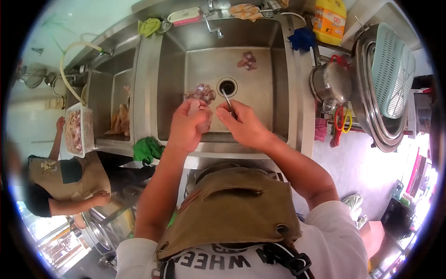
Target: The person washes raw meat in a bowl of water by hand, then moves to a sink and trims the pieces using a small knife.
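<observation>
My left hand (189, 122) is closed around a pale piece of raw meat (203, 122) over the sink's lower left part. Just beyond its fingers lies reddish raw meat (201, 92), touching or very near them. My right hand (241, 122) grips a thin metal tool (226, 96), whose tip points up and left across the round drain (227, 87). Whether the tool is a knife or scissors cannot be made out. Another small pile of meat (247, 61) rests on the bottom of the metal sink (260, 97), toward the back right.
Left, a second sink (100, 90) holds poultry (120, 122) beside a basket of meat (74, 130); a co-worker (74, 179) stands there. A faucet (218, 31) overhangs the back edge. Right are a pot (335, 81), basins (367, 88) and a yellow bottle (329, 21).
</observation>
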### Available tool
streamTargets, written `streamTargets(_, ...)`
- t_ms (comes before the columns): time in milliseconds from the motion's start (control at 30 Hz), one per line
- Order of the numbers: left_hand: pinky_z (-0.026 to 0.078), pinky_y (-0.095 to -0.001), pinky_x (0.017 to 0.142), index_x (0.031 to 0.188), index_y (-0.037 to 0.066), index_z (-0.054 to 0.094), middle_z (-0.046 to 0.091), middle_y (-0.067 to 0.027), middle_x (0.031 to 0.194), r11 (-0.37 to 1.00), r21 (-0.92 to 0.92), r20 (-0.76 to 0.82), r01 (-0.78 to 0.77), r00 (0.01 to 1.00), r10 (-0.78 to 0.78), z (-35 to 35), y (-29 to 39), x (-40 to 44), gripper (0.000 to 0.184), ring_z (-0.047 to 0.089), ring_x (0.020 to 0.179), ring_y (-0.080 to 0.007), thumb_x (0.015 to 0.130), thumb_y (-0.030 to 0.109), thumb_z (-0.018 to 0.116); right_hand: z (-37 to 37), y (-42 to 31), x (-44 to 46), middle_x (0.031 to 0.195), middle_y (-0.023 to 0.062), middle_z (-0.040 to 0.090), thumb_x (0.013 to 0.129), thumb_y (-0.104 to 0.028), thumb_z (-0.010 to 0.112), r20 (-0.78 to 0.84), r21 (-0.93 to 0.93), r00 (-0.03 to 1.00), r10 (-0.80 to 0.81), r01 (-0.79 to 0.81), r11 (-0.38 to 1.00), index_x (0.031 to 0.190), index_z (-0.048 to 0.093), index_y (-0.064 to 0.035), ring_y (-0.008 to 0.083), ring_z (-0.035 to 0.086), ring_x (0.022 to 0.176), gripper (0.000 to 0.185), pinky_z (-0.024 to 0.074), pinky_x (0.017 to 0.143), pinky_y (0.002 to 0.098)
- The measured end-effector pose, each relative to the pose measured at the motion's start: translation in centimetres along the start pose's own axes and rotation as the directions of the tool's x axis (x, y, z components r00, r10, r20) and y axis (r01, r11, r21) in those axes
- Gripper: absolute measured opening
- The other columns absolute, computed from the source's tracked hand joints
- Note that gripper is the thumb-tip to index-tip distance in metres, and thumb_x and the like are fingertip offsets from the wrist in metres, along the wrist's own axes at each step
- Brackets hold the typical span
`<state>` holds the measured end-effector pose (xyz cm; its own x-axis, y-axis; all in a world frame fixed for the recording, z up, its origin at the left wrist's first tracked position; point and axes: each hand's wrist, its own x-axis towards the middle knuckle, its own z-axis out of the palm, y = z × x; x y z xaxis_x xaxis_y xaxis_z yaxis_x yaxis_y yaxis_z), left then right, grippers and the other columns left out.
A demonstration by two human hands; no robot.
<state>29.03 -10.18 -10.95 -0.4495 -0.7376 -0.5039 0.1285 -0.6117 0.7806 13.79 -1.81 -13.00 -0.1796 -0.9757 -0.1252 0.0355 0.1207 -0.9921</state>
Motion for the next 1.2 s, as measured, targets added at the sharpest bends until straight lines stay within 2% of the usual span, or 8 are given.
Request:
streamTargets(133, 0.037, -0.0261, 0.051, 0.098, 0.005, 0.054, 0.057, -0.0040, 0.083, 0.994, 0.017, 0.025, 0.108, 0.994, -0.108, -0.7, 0.7, -0.2, 0.024, 0.049, 0.061, -0.0107, 0.077, 0.001, 0.064, -1.9, -1.7, -0.7, 0.085, 0.0245, 0.062, 0.098, -0.032, 0.045, 0.216, -0.389, 0.970, -0.114, 0.192, 0.901, 0.097, 0.056, 0.0026, 0.0433, 0.060, 0.079, 0.037, 0.0465, 0.073, 0.0492)
streamTargets(233, 0.037, -0.0247, 0.051, 0.106, 0.005, 0.054, 0.057, -0.0035, 0.082, 0.981, 0.090, 0.089, 0.170, 0.980, -0.178, -0.5, 1.0, -0.4, 0.034, 0.050, 0.063, -0.0107, 0.074, 0.000, 0.064, -2.5, -3.3, -0.9, 0.085, 0.0246, 0.063, 0.098, -0.031, 0.040, 0.367, -0.535, 0.929, 0.052, 0.166, 0.828, 0.097, 0.055, 0.0022, 0.0455, 0.058, 0.082, 0.036, 0.0449, 0.074, 0.0527)
streamTargets(333, 0.037, -0.0239, 0.052, 0.116, 0.005, 0.051, 0.056, -0.0036, 0.086, 0.974, 0.114, 0.087, 0.198, 0.974, -0.208, 0.9, 1.8, -1.2, 0.049, 0.050, 0.065, -0.0105, 0.070, -0.005, 0.063, -2.8, -1.9, -0.5, 0.074, 0.0178, 0.059, 0.098, -0.024, 0.049, 0.348, -0.515, 0.932, -0.104, 0.283, 0.809, 0.098, 0.055, 0.0018, 0.0359, 0.057, 0.068, 0.026, 0.0458, 0.067, 0.0440)
streamTargets(433, 0.038, -0.0239, 0.053, 0.126, 0.004, 0.047, 0.056, -0.0050, 0.092, 0.967, 0.161, 0.177, 0.197, 0.958, -0.225, 0.4, 1.3, -0.9, 0.061, 0.050, 0.067, -0.0103, 0.067, -0.008, 0.061, -3.2, -2.2, 0.3, 0.072, 0.0092, 0.059, 0.093, -0.022, 0.058, 0.248, -0.188, 0.967, -0.063, 0.112, 0.976, 0.095, 0.057, 0.0013, 0.0192, 0.055, 0.065, 0.023, 0.0460, 0.064, 0.0360)
streamTargets(533, 0.039, -0.0242, 0.053, 0.132, 0.004, 0.044, 0.057, -0.0065, 0.097, 0.953, 0.267, 0.235, 0.141, 0.950, -0.206, 0.9, 1.2, -0.6, 0.068, 0.051, 0.069, -0.0108, 0.067, -0.010, 0.060, -2.3, -1.0, 1.2, 0.072, 0.0017, 0.057, 0.087, -0.019, 0.064, 0.281, -0.007, 0.949, -0.146, 0.154, 0.988, 0.092, 0.059, 0.0003, 0.0090, 0.049, 0.066, 0.021, 0.0440, 0.060, 0.0290)
streamTargets(733, 0.043, -0.0263, 0.056, 0.139, 0.003, 0.036, 0.058, -0.0096, 0.101, 0.914, 0.403, 0.194, 0.053, 0.971, -0.142, 1.7, 2.3, -0.4, 0.075, 0.056, 0.073, -0.0149, 0.069, -0.008, 0.061, -2.3, -0.3, 1.8, 0.070, -0.0009, 0.058, 0.084, -0.015, 0.067, 0.201, 0.168, 0.979, 0.020, -0.054, 0.984, 0.085, 0.064, -0.0016, 0.0047, 0.047, 0.060, 0.014, 0.0391, 0.053, 0.0232)
streamTargets(933, 0.052, -0.0311, 0.066, 0.143, 0.003, 0.032, 0.061, -0.0135, 0.109, 0.919, 0.193, 0.135, 0.343, 0.919, -0.371, 1.2, 2.6, -0.4, 0.075, 0.064, 0.087, -0.0241, 0.077, 0.001, 0.067, -2.2, -1.5, 1.3, 0.071, 0.0017, 0.061, 0.088, -0.013, 0.066, 0.227, 0.500, 0.957, 0.182, -0.275, 0.821, 0.085, 0.067, -0.0008, 0.0037, 0.043, 0.054, 0.012, 0.0328, 0.047, 0.0219)
streamTargets(1200, 0.051, -0.0322, 0.066, 0.130, 0.003, 0.045, 0.061, -0.0110, 0.104, 0.990, 0.083, 0.145, 0.114, 0.981, -0.125, 0.8, 1.7, -0.8, 0.056, 0.062, 0.082, -0.0215, 0.076, -0.003, 0.061, -1.3, -1.2, 0.4, 0.066, 0.0002, 0.056, 0.094, -0.018, 0.059, 0.152, 0.325, 0.977, 0.147, -0.190, 0.926, 0.084, 0.062, -0.0015, 0.0035, 0.042, 0.052, 0.019, 0.0317, 0.045, 0.0223)
